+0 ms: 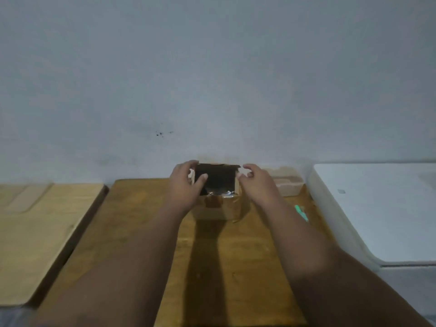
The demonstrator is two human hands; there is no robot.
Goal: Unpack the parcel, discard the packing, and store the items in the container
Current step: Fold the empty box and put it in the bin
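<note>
A small brown cardboard parcel (pixel 220 208) stands on the wooden table (pixel 236 256) near the far wall, its top open and its inside dark. Something shiny and crumpled (pixel 224 192) lies at the bottom of the opening. My left hand (pixel 185 185) grips the parcel's left flap, thumb inside the opening. My right hand (pixel 256 182) holds the right flap, fingers curled over its edge. A clear plastic container (pixel 287 182) sits just right of the parcel, partly hidden by my right hand.
A green-handled tool (pixel 302 212) lies on the table right of my right forearm. A white appliance (pixel 377 213) fills the right side. A lighter wooden surface (pixel 35 232) adjoins the table on the left. A grey wall rises behind.
</note>
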